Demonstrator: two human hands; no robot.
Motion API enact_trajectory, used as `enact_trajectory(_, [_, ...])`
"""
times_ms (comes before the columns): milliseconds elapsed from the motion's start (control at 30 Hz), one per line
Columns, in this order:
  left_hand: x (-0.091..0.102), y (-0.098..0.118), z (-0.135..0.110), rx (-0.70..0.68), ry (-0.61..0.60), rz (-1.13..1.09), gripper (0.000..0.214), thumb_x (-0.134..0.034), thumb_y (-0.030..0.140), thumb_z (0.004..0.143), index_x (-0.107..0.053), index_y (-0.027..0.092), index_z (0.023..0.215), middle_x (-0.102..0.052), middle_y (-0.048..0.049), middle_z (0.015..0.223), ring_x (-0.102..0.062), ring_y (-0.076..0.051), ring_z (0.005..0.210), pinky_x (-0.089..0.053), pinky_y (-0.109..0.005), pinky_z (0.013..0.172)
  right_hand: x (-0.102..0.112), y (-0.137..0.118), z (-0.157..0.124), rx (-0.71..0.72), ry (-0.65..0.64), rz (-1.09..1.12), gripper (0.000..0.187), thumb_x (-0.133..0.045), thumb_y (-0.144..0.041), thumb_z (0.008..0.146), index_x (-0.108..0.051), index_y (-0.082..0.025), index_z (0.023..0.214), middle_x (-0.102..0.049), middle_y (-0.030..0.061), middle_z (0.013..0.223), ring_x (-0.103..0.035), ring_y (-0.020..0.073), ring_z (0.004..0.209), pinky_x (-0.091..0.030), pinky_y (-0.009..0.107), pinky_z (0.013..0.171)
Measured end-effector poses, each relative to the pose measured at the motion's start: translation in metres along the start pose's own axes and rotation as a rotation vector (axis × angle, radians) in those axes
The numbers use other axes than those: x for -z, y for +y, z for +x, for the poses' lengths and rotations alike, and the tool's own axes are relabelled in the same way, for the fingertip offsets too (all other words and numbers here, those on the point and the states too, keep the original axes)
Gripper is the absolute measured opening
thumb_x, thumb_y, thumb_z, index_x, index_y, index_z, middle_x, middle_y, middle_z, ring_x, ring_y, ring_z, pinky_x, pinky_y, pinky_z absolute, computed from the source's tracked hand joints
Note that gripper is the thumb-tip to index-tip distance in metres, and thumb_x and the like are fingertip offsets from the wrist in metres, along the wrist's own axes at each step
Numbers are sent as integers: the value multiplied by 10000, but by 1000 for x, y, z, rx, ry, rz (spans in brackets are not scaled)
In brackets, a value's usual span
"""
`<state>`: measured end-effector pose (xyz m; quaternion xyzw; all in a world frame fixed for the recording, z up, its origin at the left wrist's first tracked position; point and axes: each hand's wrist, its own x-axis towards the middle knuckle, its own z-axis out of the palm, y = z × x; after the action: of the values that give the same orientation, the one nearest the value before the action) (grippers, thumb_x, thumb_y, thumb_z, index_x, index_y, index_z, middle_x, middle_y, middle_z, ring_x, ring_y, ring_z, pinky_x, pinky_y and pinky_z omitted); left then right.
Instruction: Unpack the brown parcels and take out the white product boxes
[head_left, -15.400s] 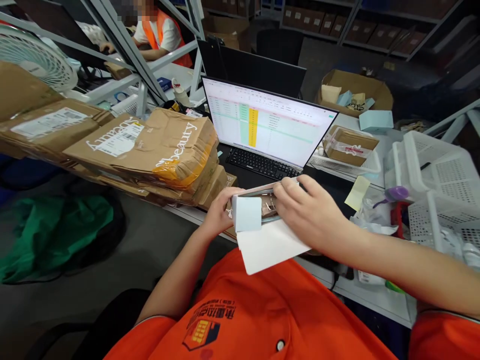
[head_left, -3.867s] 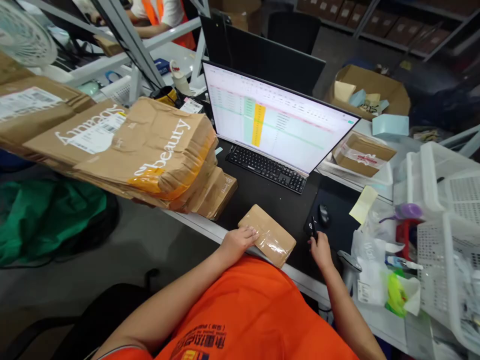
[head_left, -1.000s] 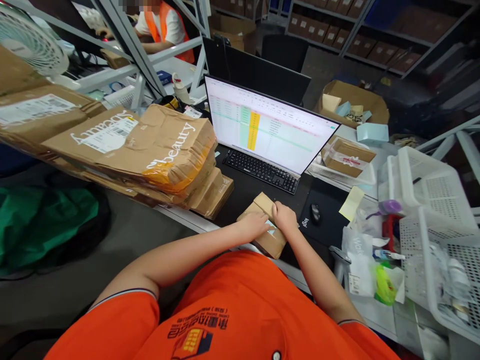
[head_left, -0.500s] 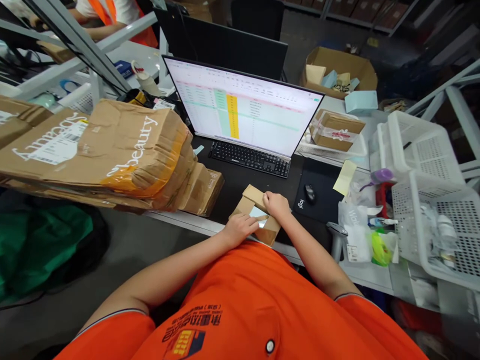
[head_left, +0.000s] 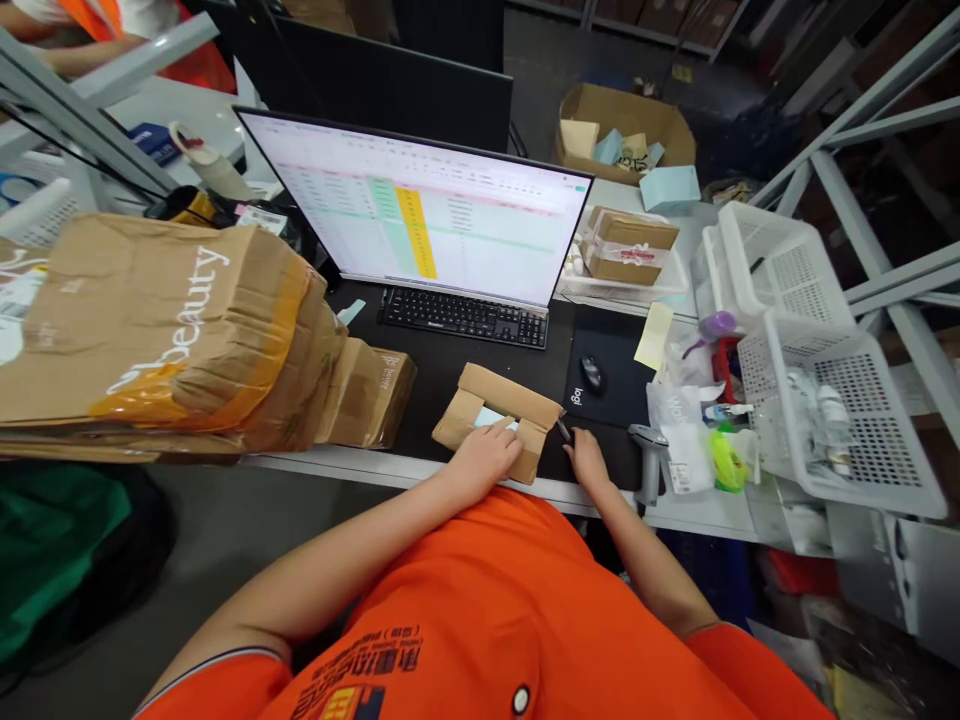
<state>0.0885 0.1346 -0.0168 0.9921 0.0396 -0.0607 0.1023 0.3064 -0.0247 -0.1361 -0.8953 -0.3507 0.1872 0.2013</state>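
A small cardboard box (head_left: 536, 400) lies on the black desk mat in front of me, its long far flap raised. Something pale blue-white (head_left: 489, 416) shows in its opening. My left hand (head_left: 486, 460) rests over the near side of the box, fingers curled onto it at the opening; part of the grip is hidden. Just right of the box, my right hand (head_left: 589, 460) has its fingers closed at the end of a slim dark tool (head_left: 563, 430). That tool points toward the box's right corner, too small to name.
Beyond the box stand a keyboard (head_left: 465, 317) and a monitor (head_left: 480, 230). To the right are a mouse (head_left: 592, 374), a scanner (head_left: 649, 462) and white baskets (head_left: 885, 430). Large cartons (head_left: 180, 330) are stacked left. Another person's arm (head_left: 90, 55) shows at upper left.
My right hand has left the box and moved right and down to the slim dark tool. The box's far flap now stands up more. The view has shifted right.
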Motion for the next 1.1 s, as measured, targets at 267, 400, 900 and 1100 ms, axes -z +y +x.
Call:
enact_trajectory(267, [-5,-6,-5,17,21,-91,385,-758,202,846,-582,154,1185,-655,-108,1144,-597,-288,1137,-461,-396,970,20,7,-51,-59,22,272,448,-351,-374,995,-556,-130,1310,-706,127,981,-685,208,754,-572,353,730])
enact_trajectory(400, [-13,-6,-8,8,51,-139,403,-735,166,853,-560,168,1216,-641,-104,1158,-591,-289,1129,-457,-418,989,39,-6,-99,3,-245,522,493,-465,-458,965,-566,-176,1356,-715,34,826,-634,160,546,-554,304,584])
enact_trajectory(900, [-24,1,-17,40,96,-169,289,-660,105,868,-568,174,1133,-629,-93,1100,-594,-284,1084,-465,-439,976,60,-50,-127,151,-357,248,487,-470,-214,926,-613,-172,1390,-690,117,1325,-664,290,1207,-508,443,1063])
enact_trajectory(1100, [-27,2,-18,50,121,-197,204,-632,95,882,-579,180,1059,-629,-90,1080,-602,-272,1074,-454,-439,995,51,-49,-138,157,-336,234,492,-457,-246,947,-592,-150,1410,-684,128,1331,-667,289,1203,-516,440,1057])
